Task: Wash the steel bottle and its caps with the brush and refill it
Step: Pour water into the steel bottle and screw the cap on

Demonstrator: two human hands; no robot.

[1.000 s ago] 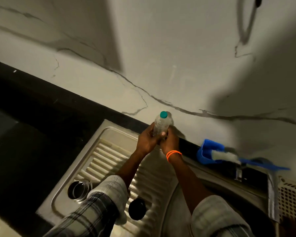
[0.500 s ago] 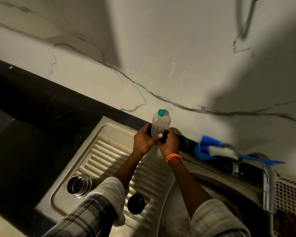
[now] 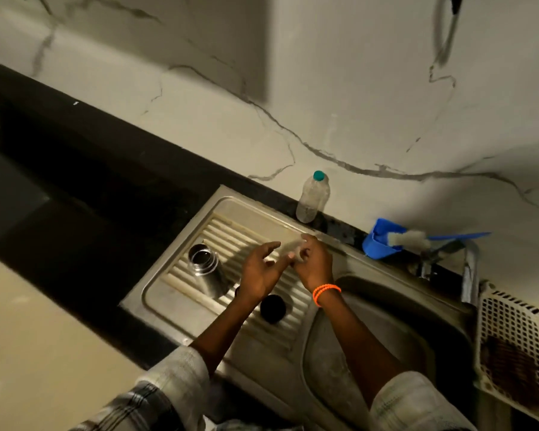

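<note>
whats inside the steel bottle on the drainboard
The steel bottle stands open, with no cap on. Its mouth shows only a dark interior; whether any water sits lower down is hidden by its walls.

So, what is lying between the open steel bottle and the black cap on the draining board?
In the head view, the left hand and its wrist cross between the steel bottle and the black cap; beneath it shows only the ribbed draining board.

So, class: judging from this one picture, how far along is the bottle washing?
Done: the steel bottle stands uncapped on the drainboard, its black cap lying nearby. In hand: the right hand pinches something small and blurred; the left hand is open. Left: the brush lies untouched; refilling.
</note>
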